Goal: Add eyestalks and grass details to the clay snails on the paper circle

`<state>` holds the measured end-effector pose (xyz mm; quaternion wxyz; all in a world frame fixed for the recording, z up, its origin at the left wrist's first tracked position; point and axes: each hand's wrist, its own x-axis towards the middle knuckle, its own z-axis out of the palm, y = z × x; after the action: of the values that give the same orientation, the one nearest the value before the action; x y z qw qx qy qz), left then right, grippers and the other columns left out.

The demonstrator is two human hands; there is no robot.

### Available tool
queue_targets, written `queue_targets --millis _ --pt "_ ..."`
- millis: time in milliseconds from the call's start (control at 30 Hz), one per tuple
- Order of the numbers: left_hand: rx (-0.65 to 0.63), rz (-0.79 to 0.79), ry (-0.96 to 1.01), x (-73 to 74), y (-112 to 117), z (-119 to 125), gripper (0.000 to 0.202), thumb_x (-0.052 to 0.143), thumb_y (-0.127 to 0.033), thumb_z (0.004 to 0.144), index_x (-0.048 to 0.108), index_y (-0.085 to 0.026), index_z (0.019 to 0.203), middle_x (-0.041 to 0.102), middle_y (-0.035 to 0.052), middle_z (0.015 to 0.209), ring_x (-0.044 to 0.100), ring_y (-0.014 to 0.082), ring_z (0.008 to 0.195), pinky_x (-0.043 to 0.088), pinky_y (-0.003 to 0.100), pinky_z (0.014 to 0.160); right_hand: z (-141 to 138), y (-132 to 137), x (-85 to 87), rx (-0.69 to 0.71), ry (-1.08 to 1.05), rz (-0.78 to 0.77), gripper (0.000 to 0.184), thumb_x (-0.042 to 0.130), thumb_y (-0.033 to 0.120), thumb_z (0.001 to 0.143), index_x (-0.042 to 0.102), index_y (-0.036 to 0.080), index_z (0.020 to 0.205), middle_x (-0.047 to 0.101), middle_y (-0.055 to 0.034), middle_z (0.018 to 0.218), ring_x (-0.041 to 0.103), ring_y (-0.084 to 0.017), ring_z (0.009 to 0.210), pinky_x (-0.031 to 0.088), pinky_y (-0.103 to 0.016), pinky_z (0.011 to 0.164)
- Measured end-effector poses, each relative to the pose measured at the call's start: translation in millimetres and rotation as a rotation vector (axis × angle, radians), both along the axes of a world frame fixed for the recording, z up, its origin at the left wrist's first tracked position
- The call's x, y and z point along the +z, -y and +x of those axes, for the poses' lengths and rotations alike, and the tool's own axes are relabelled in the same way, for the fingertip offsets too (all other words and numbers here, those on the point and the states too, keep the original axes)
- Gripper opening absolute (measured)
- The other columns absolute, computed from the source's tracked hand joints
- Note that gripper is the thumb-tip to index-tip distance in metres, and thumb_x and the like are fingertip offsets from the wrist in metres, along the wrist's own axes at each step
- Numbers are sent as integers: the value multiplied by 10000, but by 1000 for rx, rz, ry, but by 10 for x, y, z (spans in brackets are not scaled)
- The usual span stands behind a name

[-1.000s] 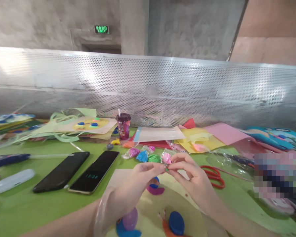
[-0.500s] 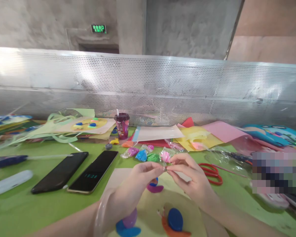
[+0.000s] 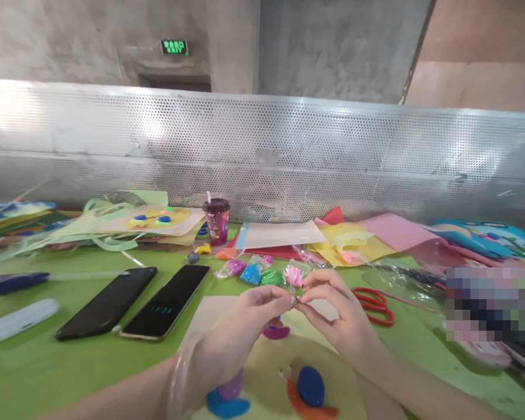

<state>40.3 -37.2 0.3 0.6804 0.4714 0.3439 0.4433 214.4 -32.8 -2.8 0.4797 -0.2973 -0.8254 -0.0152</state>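
Observation:
My left hand (image 3: 256,315) and my right hand (image 3: 339,303) meet fingertip to fingertip above a pale yellow sheet (image 3: 262,367). Both are closed in a pinch on something tiny that I cannot make out. On the sheet below are clay snails: one with an orange body and a dark blue shell (image 3: 310,386), one with a blue body and purple shell (image 3: 230,396) partly behind my left wrist. A third, with a magenta body (image 3: 276,332), is partly covered by my left hand. A bracelet (image 3: 181,373) circles my left wrist.
Bagged clay lumps, such as a blue one (image 3: 251,273), lie past my hands. Red scissors (image 3: 374,306) are to the right. Left are two phones (image 3: 166,306) and a glue gun (image 3: 13,284). A purple cup (image 3: 217,221) stands behind, before a perforated metal barrier (image 3: 354,157).
My fingertips have shifted very slightly, still pinched together over the sheet. The view has tilted a little; nothing else has visibly moved.

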Motion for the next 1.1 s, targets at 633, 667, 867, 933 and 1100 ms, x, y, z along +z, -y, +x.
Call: queue_targets --millis 633,667,867,933,1100 --pt "95 81 -51 7 -131 -75 204 696 -359 673 624 -184 746 630 39 858 587 179 885 454 241 703 103 -158 62 -40 -38 87 96 541 111 804 555 205 804 552 -43 901 573 -157 863 502 -297 763" --pt "104 108 -64 0 -188 -104 216 693 -366 673 618 -177 746 643 46 866 596 183 900 456 243 713 148 -218 59 -54 -70 74 91 532 115 806 546 204 796 555 -43 898 571 -156 846 503 -296 740" --pt "197 319 -251 -75 -517 -296 273 614 -418 724 604 -164 823 675 69 934 621 197 936 491 288 779 393 -495 -66 -87 -66 -232 73 488 228 830 553 203 851 598 -42 847 593 -159 763 524 -310 689" --pt "233 381 -333 -95 -574 -343 238 603 -385 730 603 -166 824 680 56 897 636 187 887 504 279 743 414 -513 -104 -90 12 -306 96 482 257 832 558 201 812 612 -31 805 602 -155 726 518 -303 683" --pt "266 490 -508 -125 -625 -396 160 604 -311 735 601 -162 791 669 29 737 654 183 735 508 256 593 397 -487 -103 -111 168 -380 106 545 288 790 585 197 753 615 -24 767 582 -162 671 476 -299 648"
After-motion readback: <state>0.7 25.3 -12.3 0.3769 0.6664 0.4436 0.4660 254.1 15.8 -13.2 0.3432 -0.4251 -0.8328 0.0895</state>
